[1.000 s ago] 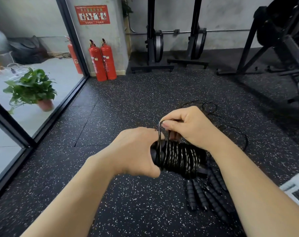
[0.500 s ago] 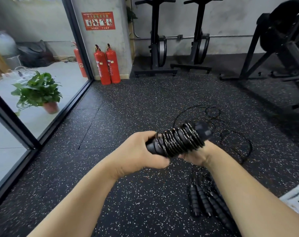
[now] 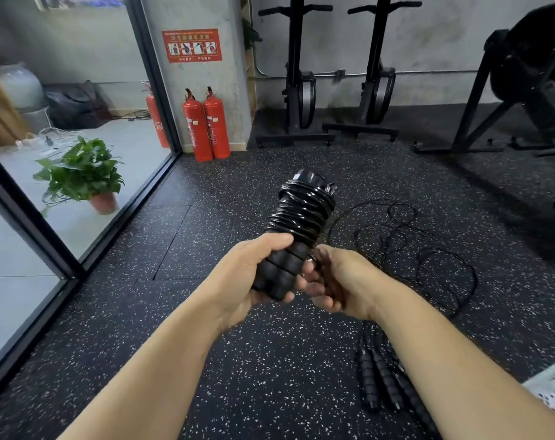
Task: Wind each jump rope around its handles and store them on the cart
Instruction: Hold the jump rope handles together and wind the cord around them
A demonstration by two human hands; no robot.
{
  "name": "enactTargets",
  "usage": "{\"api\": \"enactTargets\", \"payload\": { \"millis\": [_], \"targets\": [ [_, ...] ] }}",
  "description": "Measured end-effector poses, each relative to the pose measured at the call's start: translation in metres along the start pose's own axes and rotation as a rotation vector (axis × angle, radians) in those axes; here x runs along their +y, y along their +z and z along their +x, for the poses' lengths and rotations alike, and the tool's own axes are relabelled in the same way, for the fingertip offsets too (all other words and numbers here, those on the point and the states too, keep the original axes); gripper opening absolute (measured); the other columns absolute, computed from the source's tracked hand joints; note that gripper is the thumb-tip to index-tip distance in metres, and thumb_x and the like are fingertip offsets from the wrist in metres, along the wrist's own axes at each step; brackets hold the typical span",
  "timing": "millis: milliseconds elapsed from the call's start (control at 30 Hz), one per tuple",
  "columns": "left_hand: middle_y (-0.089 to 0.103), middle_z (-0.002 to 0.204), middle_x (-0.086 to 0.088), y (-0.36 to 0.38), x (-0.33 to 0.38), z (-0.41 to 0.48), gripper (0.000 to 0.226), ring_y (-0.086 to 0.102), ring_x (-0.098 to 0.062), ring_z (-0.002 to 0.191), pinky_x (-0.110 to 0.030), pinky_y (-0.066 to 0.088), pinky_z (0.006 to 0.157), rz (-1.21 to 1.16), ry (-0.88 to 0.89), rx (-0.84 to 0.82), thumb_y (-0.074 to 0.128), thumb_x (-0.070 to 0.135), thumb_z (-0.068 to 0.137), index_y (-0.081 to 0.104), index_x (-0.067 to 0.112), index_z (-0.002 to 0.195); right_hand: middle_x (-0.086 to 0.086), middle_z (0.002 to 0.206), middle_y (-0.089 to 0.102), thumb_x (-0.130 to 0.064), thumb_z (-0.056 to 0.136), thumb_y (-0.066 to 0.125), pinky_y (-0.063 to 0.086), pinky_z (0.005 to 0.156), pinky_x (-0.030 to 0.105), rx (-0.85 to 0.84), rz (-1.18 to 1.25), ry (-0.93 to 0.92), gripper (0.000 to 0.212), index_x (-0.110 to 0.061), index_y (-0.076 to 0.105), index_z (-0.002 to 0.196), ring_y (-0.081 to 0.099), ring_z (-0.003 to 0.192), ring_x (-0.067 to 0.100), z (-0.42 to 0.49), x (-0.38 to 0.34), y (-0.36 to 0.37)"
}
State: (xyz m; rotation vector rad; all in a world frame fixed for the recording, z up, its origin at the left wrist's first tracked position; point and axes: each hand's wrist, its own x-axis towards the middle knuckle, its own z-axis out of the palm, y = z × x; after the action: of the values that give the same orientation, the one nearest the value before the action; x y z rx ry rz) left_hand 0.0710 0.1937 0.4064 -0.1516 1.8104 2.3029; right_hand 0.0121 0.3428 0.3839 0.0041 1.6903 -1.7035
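Coils of glossy black jump rope sit tight round paired black ribbed foam handles; our left hand grips those nearly upright, likely so nothing unwinds. Our right hand curls beside the base; whether its fingers hold anything we cannot tell. Unwound black ropes wait on the speckled floor.

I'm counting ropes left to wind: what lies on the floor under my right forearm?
Black foam handles of unwound ropes, with loose cord loops beyond. The right forearm covers part of them, so their count is unclear.
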Motion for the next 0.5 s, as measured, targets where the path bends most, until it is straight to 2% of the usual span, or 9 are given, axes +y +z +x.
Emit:
{"api": "enactTargets", "payload": {
  "millis": [100, 200, 300, 400, 500],
  "targets": [
    [0.071, 0.086, -0.017, -0.002, 0.004, 0.001, 0.048, 0.064, -0.022, 0.061, -0.027, 0.053, 0.049, -0.151, -0.038, 0.003, 0.058, 0.034, 0.074, 0.064, 0.001, 0.108, 0.005, 0.055, 0.050, -0.020, 0.095, 0.027, 0.023, 0.040, 0.021, 0.036, -0.033, -0.059, 0.037, -0.016, 0.051, 0.068, 0.045, 0.040, 0.018, -0.003, -0.002, 0.003],
    [0.069, 0.084, -0.015, -0.006, 0.007, 0.002, 0.052, 0.062, -0.020, 0.059, -0.026, 0.053, 0.047, -0.250, -0.067, -0.003, 0.056, 0.035, 0.076, 0.062, -0.001, 0.113, 0.008, 0.063, 0.062, -0.028, 0.100, 0.036, 0.034, 0.043, 0.023, 0.048, -0.027, -0.277, 0.034, -0.013, 0.059, 0.080, 0.057, 0.049, 0.023, -0.011, -0.003, 0.005],
    [0.067, 0.083, -0.015, -0.008, 0.010, 0.002, 0.055, 0.061, -0.020, 0.059, -0.026, 0.053, 0.048, -0.303, -0.084, -0.021, 0.056, 0.037, 0.076, 0.061, 0.000, 0.116, 0.006, 0.070, 0.068, -0.016, 0.099, 0.050, 0.042, 0.045, 0.024, 0.132, -0.184, -0.497, 0.016, -0.007, 0.060, 0.089, 0.063, 0.057, 0.017, -0.020, -0.001, 0.008],
    [0.066, 0.081, -0.014, -0.008, 0.011, 0.001, 0.055, 0.060, -0.020, 0.058, -0.025, 0.051, 0.048, -0.287, -0.077, -0.031, 0.055, 0.037, 0.075, 0.061, 0.000, 0.115, 0.005, 0.067, 0.068, -0.009, 0.097, 0.053, 0.042, 0.043, 0.023, 0.214, -0.164, -0.531, 0.010, -0.004, 0.059, 0.090, 0.062, 0.052, 0.015, -0.022, 0.001, 0.013],
    [0.067, 0.079, -0.016, -0.006, 0.011, 0.001, 0.053, 0.060, -0.021, 0.056, -0.025, 0.051, 0.046, -0.242, -0.064, -0.006, 0.056, 0.037, 0.073, 0.062, 0.001, 0.112, 0.001, 0.060, 0.065, -0.001, 0.094, 0.053, 0.040, 0.040, 0.023, 0.337, -0.119, -0.551, 0.012, -0.011, 0.061, 0.094, 0.057, 0.046, 0.014, -0.023, 0.001, 0.021]
  ]
}}
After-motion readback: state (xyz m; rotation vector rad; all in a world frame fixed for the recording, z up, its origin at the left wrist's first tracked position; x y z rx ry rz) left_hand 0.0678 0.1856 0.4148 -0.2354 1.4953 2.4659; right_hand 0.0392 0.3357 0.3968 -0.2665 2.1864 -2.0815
